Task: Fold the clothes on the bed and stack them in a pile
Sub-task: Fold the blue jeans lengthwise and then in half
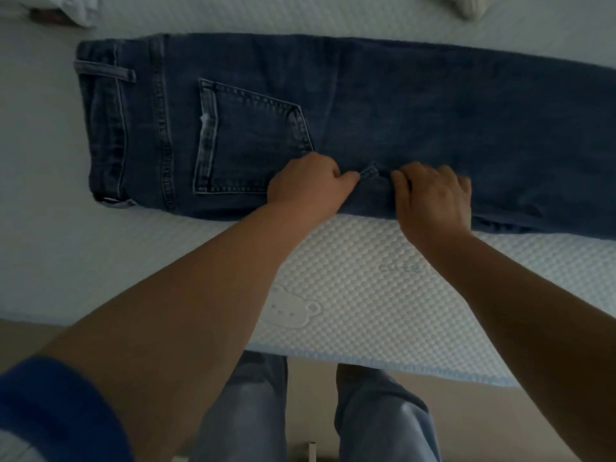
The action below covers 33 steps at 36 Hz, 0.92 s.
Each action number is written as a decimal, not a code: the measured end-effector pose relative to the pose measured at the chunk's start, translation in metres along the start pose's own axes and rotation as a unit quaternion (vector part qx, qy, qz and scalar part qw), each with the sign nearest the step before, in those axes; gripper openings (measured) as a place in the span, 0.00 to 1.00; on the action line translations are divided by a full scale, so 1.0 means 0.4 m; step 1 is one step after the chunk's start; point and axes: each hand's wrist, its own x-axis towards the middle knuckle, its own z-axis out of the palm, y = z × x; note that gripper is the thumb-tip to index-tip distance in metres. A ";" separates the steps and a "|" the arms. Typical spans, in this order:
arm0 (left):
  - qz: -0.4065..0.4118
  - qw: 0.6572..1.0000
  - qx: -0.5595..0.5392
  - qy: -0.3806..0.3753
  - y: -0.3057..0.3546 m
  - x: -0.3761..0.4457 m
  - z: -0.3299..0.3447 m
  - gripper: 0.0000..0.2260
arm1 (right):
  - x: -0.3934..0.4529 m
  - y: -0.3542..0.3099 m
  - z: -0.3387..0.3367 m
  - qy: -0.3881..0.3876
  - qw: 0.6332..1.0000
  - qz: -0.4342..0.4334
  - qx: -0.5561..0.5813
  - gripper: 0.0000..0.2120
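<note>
You pinch the crotch fold of the heavy, stiff dark blue denim jeans (333,111) between left hand (308,186) and right hand (433,198) fingers

A white quilted mattress (350,295) with a dimpled, honeycomb-textured cover fills most of the view under dim, bluish light. Nearer than the fingers, below its edge, lies a beige floor (483,428).

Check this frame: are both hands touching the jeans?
Touching. The head view shows the left hand and right hand pinching the crotch fabric of the jeans.
</note>
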 end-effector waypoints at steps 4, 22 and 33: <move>0.049 0.989 -0.045 0.131 -0.041 -0.071 -0.010 0.10 | 0.022 0.000 0.032 0.018 0.999 -0.010 -0.049 0.17; -0.241 0.485 -0.821 0.180 -0.203 -0.143 -0.118 0.10 | 0.002 -0.063 -0.007 -0.005 0.999 -0.035 0.017 0.13; -0.057 0.853 -0.311 0.416 -0.086 -0.168 -0.138 0.18 | 0.008 -0.080 0.000 -0.043 0.998 0.032 0.016 0.19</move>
